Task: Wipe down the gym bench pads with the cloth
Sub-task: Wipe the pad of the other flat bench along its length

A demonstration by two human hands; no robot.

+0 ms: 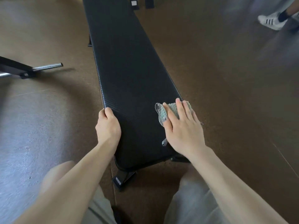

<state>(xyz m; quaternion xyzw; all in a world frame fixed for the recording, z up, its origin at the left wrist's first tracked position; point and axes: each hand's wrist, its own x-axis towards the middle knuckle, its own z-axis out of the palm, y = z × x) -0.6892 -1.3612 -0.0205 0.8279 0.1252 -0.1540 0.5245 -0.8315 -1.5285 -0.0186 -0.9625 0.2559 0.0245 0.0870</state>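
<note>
1. Brown gym floor [226, 78]; a long black bench pad [129, 70] runs away from the viewer.
2. Left hand [108, 125] grips the pad's left edge, steadying it.
3. Right hand [182, 126], fingers flat, presses the cloth [161, 110] on the pad's near right edge. Best to keep firm pressure and make overlapping strokes.

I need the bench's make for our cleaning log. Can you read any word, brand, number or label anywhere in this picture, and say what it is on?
No readable text anywhere.
Small pale label on the black frame at the far end of the long black padded bench: too small and blurred to read.
White trainer with dark side stripes: stripes only, no lettering legible.
Pale green textured cloth: woven pattern only.
</note>
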